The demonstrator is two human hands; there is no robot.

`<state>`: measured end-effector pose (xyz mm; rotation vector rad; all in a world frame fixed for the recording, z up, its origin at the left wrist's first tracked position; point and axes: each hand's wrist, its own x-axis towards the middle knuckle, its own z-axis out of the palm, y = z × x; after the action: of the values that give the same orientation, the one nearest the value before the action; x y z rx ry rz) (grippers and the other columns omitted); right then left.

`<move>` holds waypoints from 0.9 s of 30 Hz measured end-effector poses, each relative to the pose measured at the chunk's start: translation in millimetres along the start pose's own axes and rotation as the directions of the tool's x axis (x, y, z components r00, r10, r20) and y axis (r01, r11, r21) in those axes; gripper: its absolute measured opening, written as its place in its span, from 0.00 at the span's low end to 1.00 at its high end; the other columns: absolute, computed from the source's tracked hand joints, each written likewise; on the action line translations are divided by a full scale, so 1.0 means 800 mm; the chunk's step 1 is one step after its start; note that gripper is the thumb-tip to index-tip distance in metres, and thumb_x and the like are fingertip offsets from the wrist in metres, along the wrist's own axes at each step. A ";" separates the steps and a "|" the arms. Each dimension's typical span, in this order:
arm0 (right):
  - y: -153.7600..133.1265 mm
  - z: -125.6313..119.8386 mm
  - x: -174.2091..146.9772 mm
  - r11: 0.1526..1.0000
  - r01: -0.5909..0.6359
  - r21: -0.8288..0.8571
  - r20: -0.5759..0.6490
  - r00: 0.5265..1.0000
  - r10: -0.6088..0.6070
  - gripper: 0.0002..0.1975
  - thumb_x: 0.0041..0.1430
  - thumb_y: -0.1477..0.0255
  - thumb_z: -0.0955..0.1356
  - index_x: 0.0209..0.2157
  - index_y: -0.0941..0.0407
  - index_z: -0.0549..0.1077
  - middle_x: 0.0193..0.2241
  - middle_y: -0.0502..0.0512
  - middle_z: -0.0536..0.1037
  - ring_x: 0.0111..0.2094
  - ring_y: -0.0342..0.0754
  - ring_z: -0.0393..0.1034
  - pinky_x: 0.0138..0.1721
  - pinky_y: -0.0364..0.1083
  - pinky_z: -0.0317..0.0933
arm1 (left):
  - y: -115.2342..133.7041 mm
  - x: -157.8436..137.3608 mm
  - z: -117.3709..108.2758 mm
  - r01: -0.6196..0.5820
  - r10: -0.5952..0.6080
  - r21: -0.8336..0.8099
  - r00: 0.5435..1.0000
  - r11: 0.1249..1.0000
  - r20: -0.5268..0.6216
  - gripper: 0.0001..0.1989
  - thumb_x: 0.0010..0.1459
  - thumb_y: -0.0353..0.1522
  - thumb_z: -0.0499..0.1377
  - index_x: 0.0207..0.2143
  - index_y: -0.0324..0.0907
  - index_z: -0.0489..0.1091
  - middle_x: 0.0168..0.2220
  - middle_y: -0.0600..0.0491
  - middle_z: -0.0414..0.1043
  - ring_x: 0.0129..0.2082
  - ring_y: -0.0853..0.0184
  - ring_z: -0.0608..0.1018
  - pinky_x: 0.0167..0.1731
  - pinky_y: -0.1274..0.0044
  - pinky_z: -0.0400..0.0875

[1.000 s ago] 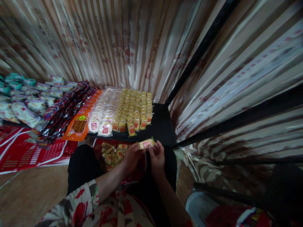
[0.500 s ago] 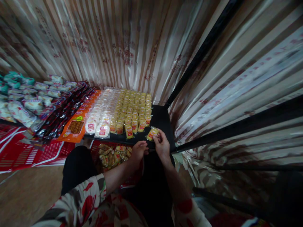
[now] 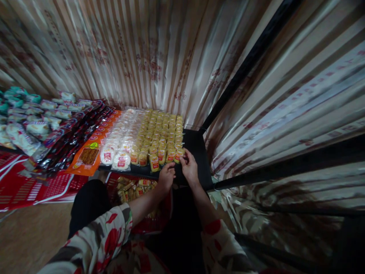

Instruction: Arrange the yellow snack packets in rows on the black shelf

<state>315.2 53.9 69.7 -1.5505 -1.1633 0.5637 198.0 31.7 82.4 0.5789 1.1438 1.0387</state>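
A: What lies at the far left?

B: Teal packets (image 3: 17, 95), then white wrapped snacks (image 3: 37, 127), with a red basket (image 3: 17, 182) below them. Dark glossy packs (image 3: 76, 133) come next, overlapping in a slanted row, and beside them an orange pack (image 3: 88, 156) with a round yellow-green mark.

A: And past the orange?

B: White round packets (image 3: 121, 160) in close columns. Below the shelf's front edge sits a second red basket (image 3: 164, 219), holding loose yellow packets. Up on the shelf, yellow packets in rows (image 3: 159, 131) stand right against the white ones.

A: Where are the person's hands?

B: The left hand (image 3: 167, 179) is just in front of those rows, fingers loosely curled; whether it grasps anything cannot be told. The right hand (image 3: 189, 167) pinches the front-right yellow packet (image 3: 179, 155) between thumb and finger, at the corner of the rows.

A: Farther right?

B: Bare black shelf (image 3: 201, 152), a slanting black post (image 3: 242, 72), and a striped curtain (image 3: 285, 95).
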 end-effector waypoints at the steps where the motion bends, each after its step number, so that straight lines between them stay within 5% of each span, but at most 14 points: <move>1: 0.002 0.001 0.001 0.999 0.017 -0.029 0.003 1.000 -0.017 0.26 0.53 0.65 0.64 0.54 0.57 0.67 0.45 0.60 0.72 0.40 0.47 0.69 0.39 0.47 0.68 | -0.001 0.003 -0.001 0.002 -0.002 -0.003 1.000 1.000 -0.012 0.14 0.41 0.18 0.58 0.31 0.41 0.74 0.35 0.51 0.73 0.39 0.65 0.73 0.34 0.79 0.69; 8: 0.016 0.014 -0.012 0.943 0.093 -0.318 0.006 0.995 -0.096 0.26 0.58 0.65 0.58 0.56 0.60 0.66 0.46 0.64 0.73 0.49 0.54 0.64 0.51 0.55 0.61 | 0.004 0.007 -0.003 -0.017 0.017 0.033 1.000 0.999 0.005 0.16 0.43 0.19 0.57 0.33 0.41 0.75 0.41 0.50 0.74 0.41 0.64 0.74 0.32 0.80 0.69; 15: 0.028 0.030 -0.010 0.920 0.168 -0.353 0.049 0.986 -0.161 0.25 0.59 0.68 0.56 0.55 0.62 0.65 0.50 0.65 0.71 0.54 0.56 0.60 0.55 0.57 0.56 | 0.003 0.014 -0.004 -0.010 0.010 0.002 1.000 1.000 0.000 0.15 0.43 0.18 0.57 0.33 0.40 0.75 0.41 0.50 0.74 0.41 0.64 0.74 0.30 0.81 0.69; 23: 0.010 0.029 -0.022 0.956 0.114 -0.269 -0.106 0.983 -0.147 0.28 0.58 0.65 0.59 0.59 0.59 0.58 0.52 0.66 0.67 0.48 0.53 0.65 0.47 0.54 0.65 | 0.003 0.021 -0.007 0.004 -0.003 -0.052 1.000 0.999 0.014 0.13 0.43 0.19 0.58 0.31 0.40 0.75 0.40 0.50 0.74 0.36 0.67 0.74 0.28 0.82 0.68; 27: 0.003 0.029 -0.021 0.970 0.086 -0.228 -0.087 0.990 -0.108 0.24 0.58 0.65 0.60 0.54 0.59 0.65 0.47 0.65 0.68 0.40 0.50 0.68 0.42 0.51 0.67 | 0.000 0.022 -0.008 0.001 0.000 -0.062 1.000 0.998 0.011 0.14 0.42 0.19 0.59 0.31 0.41 0.75 0.39 0.51 0.74 0.36 0.67 0.74 0.29 0.82 0.68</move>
<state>289.9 50.2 56.5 -1.6813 -1.2520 0.2942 192.9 46.8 72.0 0.5347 1.0981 1.0659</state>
